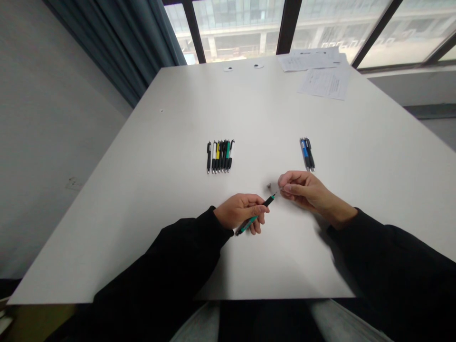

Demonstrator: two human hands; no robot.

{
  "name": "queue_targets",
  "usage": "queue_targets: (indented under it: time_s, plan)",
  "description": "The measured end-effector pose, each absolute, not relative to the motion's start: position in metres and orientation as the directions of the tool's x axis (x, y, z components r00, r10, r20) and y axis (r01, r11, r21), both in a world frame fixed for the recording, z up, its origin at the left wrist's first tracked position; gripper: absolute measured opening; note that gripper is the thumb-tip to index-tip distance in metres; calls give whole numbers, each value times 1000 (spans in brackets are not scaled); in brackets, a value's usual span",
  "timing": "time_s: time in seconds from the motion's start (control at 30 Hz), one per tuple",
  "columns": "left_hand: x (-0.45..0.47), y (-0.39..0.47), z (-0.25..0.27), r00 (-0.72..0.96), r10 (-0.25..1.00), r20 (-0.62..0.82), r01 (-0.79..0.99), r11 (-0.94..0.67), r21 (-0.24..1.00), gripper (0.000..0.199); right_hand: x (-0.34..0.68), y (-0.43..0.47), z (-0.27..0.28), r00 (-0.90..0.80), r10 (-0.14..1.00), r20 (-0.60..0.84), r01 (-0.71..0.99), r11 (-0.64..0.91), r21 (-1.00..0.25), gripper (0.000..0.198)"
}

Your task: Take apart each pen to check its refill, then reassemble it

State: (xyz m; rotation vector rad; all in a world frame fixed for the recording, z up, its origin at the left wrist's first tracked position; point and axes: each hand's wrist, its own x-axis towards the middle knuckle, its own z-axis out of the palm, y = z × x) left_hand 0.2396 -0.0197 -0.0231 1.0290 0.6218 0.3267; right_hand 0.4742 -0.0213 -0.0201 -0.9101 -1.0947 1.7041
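Note:
My left hand (pixel 242 211) is closed around a green and black pen (pixel 253 219), which slants up to the right. The front of this pen lacks its cone, and a thin refill tip (pixel 276 192) pokes out. Just right of that tip, my right hand (pixel 302 190) is closed in a pinch. Something small and pale may be between its fingertips, but I cannot make it out. A small silver pen cone (pixel 269 185) lies on the table beyond the pen's tip, between both hands.
On the white table (pixel 149 190), a row of several pens (pixel 222 156) lies beyond my left hand. A small group of blue and black pens (pixel 307 154) lies beyond my right hand. Paper sheets (pixel 324 83) rest at the far right corner, by the windows.

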Motion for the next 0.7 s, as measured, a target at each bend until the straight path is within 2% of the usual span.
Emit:
queue_targets:
  time_s: [0.4, 0.7]
  plan:
    - [240, -20, -21, 774, 532, -344, 54, 486, 873, 47, 473, -23, -23, -365, 922, -129, -198, -213, -957, 24]
    - [240, -19, -21, 787, 520, -334, 59, 474, 878, 46, 473, -21, -22, -461, 885, -67, -16, -84, -996, 19]
